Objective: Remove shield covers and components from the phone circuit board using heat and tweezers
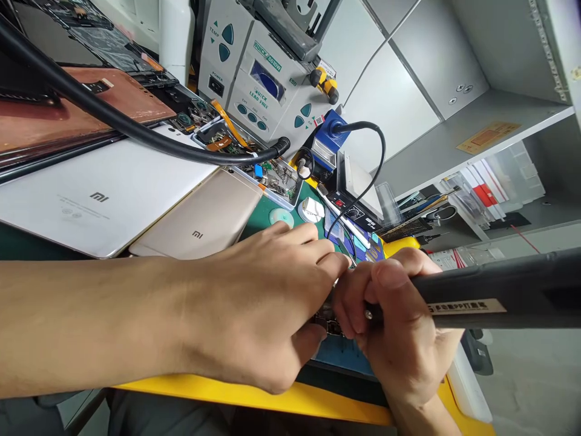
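Note:
My right hand [399, 321] is wrapped round a thick black pen-shaped tool [521, 290] with a pale label. The tool's body reaches out to the right, and a small shiny metal part shows by my fingers. Beside it, my left hand [267, 303] is curled palm down, its thumb and fingers round a small circuit board [330, 320]. Only a sliver of that board shows between the two hands. A blue pad [347, 356] lies under it. The fingertips of my left hand and the tool's working end are mostly hidden.
A hot-air station [267, 79] stands at the back, its black hose [149, 136] arching left. Two phone back covers, one white [100, 194] and one gold [195, 218], lie left. A parts tray [290, 197], blue soldering-iron holder [324, 142] and grey shelf [476, 133] are beyond my hands.

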A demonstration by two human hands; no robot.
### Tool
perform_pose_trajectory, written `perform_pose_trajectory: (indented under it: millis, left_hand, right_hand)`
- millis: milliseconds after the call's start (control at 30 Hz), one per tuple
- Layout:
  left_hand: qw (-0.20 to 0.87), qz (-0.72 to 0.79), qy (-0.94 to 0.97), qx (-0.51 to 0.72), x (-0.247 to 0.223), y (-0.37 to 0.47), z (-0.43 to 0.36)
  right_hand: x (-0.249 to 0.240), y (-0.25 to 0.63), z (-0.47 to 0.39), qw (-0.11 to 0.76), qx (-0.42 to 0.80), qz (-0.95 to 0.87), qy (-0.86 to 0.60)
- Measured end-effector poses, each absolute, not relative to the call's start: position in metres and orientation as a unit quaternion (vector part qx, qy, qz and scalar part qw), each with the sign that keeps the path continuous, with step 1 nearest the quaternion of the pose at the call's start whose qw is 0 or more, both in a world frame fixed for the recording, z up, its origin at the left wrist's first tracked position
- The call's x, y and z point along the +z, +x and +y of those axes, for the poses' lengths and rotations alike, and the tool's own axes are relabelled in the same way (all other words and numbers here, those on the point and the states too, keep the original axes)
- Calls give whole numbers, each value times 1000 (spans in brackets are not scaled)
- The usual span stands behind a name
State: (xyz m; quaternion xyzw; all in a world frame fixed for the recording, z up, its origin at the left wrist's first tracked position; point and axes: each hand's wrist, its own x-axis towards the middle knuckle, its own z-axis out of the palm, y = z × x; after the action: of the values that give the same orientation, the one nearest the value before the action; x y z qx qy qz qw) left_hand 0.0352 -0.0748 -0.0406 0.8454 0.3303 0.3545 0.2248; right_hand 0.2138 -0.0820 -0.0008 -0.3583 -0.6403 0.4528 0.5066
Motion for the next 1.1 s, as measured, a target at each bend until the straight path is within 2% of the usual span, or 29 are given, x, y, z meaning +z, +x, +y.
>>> perform_pose_trajectory:
  millis: [233, 600, 833, 1100]
  left_hand:
    - [236, 323, 849, 346, -40, 36, -73]
    - [239, 322, 850, 342, -38, 36, -72]
    - [222, 332, 871, 286, -29, 26, -69]
    - [210, 313, 885, 271, -27, 24, -65]
  right_hand:
    - [3, 210, -74, 488, 435, -690, -310]
    - [2, 208, -75, 488, 454, -672, -323]
    - [5, 209, -75, 538, 450, -627, -340]
    - [6, 219, -82, 476, 492, -642, -345]
